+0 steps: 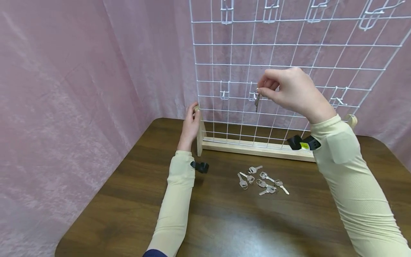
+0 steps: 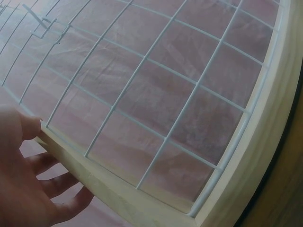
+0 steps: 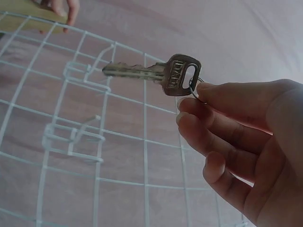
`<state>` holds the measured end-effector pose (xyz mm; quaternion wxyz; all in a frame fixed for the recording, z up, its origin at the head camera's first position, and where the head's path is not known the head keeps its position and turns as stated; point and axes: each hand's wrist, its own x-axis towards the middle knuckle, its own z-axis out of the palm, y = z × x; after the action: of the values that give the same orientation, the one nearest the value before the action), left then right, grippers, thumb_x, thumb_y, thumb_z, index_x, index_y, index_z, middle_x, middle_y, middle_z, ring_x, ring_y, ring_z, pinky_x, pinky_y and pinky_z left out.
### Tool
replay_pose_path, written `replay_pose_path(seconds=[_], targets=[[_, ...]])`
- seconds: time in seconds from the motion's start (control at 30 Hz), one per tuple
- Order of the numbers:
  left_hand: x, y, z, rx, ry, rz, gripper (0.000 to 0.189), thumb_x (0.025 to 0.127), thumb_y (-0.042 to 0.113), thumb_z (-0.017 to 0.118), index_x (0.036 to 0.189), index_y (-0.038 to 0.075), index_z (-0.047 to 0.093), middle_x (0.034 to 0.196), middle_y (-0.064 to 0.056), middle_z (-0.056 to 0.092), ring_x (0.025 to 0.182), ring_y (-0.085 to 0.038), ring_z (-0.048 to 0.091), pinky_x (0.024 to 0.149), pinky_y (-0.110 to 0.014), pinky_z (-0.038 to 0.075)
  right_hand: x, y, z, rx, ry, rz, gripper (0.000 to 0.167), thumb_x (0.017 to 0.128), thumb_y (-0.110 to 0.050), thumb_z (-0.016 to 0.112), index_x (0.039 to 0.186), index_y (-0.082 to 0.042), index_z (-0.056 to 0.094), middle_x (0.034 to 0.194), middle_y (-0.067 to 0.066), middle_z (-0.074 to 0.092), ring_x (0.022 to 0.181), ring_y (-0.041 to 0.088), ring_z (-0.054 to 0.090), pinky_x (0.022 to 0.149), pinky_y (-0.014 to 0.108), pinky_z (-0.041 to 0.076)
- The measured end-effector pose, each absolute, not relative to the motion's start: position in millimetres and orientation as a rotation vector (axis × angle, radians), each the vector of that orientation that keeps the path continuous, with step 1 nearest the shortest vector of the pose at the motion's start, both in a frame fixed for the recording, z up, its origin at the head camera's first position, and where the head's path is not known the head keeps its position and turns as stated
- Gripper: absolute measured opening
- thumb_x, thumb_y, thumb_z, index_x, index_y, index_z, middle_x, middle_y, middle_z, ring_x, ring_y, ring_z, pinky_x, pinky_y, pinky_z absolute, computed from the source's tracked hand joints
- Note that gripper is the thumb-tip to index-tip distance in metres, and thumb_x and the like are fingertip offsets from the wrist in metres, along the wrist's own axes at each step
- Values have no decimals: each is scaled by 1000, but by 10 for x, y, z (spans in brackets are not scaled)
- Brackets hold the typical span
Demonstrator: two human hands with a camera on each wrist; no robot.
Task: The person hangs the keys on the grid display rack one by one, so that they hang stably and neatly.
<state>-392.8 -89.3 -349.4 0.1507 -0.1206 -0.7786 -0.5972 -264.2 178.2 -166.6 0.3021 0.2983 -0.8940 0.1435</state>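
Note:
My right hand pinches a small metal ring between thumb and fingertips. From that ring hangs a metal key, its blade toward the grid in the right wrist view. In the head view the key is just in front of a white hook on the white wire grid; whether they touch I cannot tell. My left hand grips the top of the wooden side post at the grid's left, thumb on one side and fingers on the other.
Several keys with rings lie loosely grouped on the brown wooden table before the stand's wooden base bar. Another low hook is at left, one at right; larger hooks line the top. Pink cloth hangs behind.

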Motion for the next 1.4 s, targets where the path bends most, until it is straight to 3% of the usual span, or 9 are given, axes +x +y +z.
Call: replay_pose_path(seconds=[0.17, 0.37, 0.6, 0.83, 0.97, 1.1, 1.27, 1.4], targets=[[-3929, -875, -3473, -342, -2245, -1706, 43, 106, 27, 38, 147, 19, 37, 146, -16, 45, 129, -35, 49, 106, -48, 41, -2667, 1763, -1458, 758, -2414, 333, 5, 90, -13, 66, 89, -10, 69, 80, 6, 72, 70, 13, 60, 65, 19, 39], [-3933, -809, -3452, -356, -2240, -1718, 43, 106, 27, 37, 148, 19, 37, 147, -15, 45, 129, -33, 48, 106, -47, 41, -2712, 1773, -1202, 706, -2506, 187, 8, 92, -18, 63, 93, -11, 69, 82, 7, 71, 67, 16, 56, 60, 35, 38], [-3911, -740, -3452, -358, -2243, -1707, 42, 106, 26, 37, 147, 20, 38, 144, -16, 47, 125, -34, 51, 104, -47, 43, -2744, 1742, -882, 697, -2531, 32, 6, 92, -15, 61, 93, -11, 65, 85, 10, 70, 71, 21, 56, 57, 38, 37], [-3909, -750, -3464, -357, -2251, -1691, 41, 106, 27, 38, 146, 22, 38, 144, -15, 47, 128, -32, 50, 105, -47, 42, -2833, 1639, -639, 638, -2533, 45, 14, 93, -15, 55, 96, -5, 65, 90, 13, 64, 75, 19, 48, 70, 36, 31], [-3916, -783, -3465, -370, -2273, -1685, 42, 106, 30, 37, 147, 24, 37, 147, -14, 45, 130, -32, 48, 106, -48, 41, -2912, 1543, -544, 593, -2566, 123, 21, 95, -18, 50, 100, -2, 62, 90, 9, 56, 70, 14, 42, 68, 30, 32], [-3941, -813, -3469, -380, -2276, -1692, 43, 106, 33, 37, 148, 25, 36, 148, -12, 43, 133, -30, 46, 108, -48, 39, -2975, 1423, -476, 571, -2579, 198, 26, 97, -22, 47, 108, -3, 61, 94, 5, 52, 75, 14, 41, 66, 24, 34], [-3972, -845, -3475, -399, -2244, -1696, 43, 105, 31, 38, 147, 22, 36, 147, -12, 45, 133, -29, 45, 107, -47, 40, -3060, 1287, -403, 498, -2638, 195, 38, 101, -29, 40, 124, -5, 57, 105, 11, 55, 81, 16, 43, 71, 25, 35], [-3969, -857, -3482, -397, -2230, -1697, 43, 105, 30, 38, 147, 20, 37, 146, -15, 45, 130, -32, 47, 105, -50, 41, -3156, 1179, -337, 531, -2661, 97, 43, 103, -26, 33, 130, 2, 50, 110, 21, 55, 83, 22, 45, 69, 27, 33]])
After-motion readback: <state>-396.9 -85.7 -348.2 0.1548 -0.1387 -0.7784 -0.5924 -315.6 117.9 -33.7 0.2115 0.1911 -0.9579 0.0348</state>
